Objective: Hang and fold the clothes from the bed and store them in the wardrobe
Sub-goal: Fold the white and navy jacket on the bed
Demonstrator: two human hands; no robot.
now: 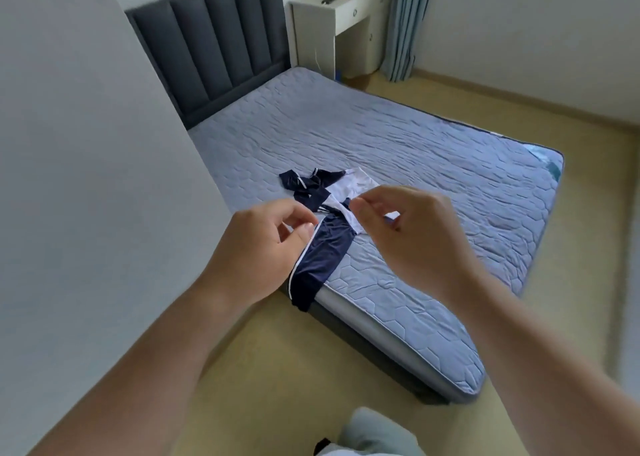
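Plenty of open mattress (398,150) to the right of the navy-and-white garment (325,247), a free run there. The wall (86,144) crowds in on the left, and the headboard (214,47) closes the far end.

We log garment (325,251) as thin cloth with slight sheen; mattress cover (398,150) quilted matt fabric; headboard (214,50) padded matt upholstery; desk (311,29) smooth white board; curtain (405,22) pleated cloth.
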